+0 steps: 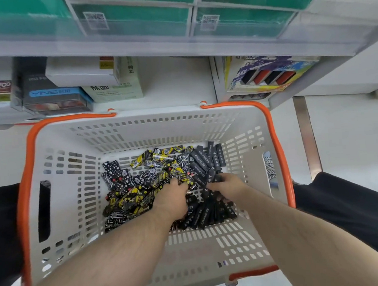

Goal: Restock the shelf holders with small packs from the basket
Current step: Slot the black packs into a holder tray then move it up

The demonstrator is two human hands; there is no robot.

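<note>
Both forearms in basket (62, 217); left grip (172, 198), right grip (227, 185) curled into small packs (198, 164); hold unclear.

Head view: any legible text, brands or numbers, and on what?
"YINS": blue band on the dark box on the shelf, seen inverted.
Red logo on the small box: too blurred.
Dark packs in the basket: white print, too small.
QR labels on the green boxes: unreadable.

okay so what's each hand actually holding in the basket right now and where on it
Right hand grips dark grey packs across their middles, fingers curled. Left hand is buried in the yellow-black packs; its hold can't be told.
</note>
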